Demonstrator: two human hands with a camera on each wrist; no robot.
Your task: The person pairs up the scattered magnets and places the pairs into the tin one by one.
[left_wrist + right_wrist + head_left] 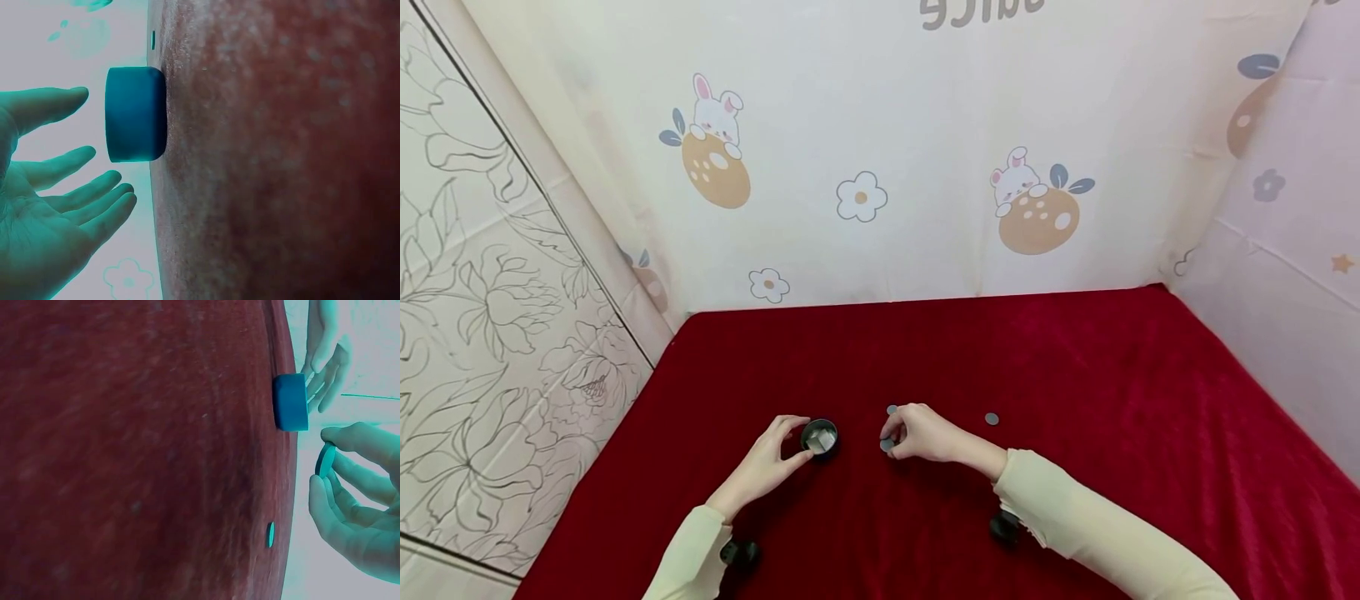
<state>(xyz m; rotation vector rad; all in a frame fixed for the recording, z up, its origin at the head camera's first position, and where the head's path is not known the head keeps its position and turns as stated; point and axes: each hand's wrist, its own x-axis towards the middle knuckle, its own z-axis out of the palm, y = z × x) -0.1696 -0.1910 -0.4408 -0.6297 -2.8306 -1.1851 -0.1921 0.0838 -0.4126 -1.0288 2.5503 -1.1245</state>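
Two hands over small discs and a round tin on a red cloth.
The left hand, fingers relaxed and spread, sits just beside the small black tin; right of it, the right hand pinches a grey disc above the red cloth; another disc lies farther right.

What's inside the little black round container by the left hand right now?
In the head view, the black container stands open-topped on the red cloth, with something pale and shiny inside; what it is cannot be told. Both wrist views show only its side wall, so its bottom stays hidden.
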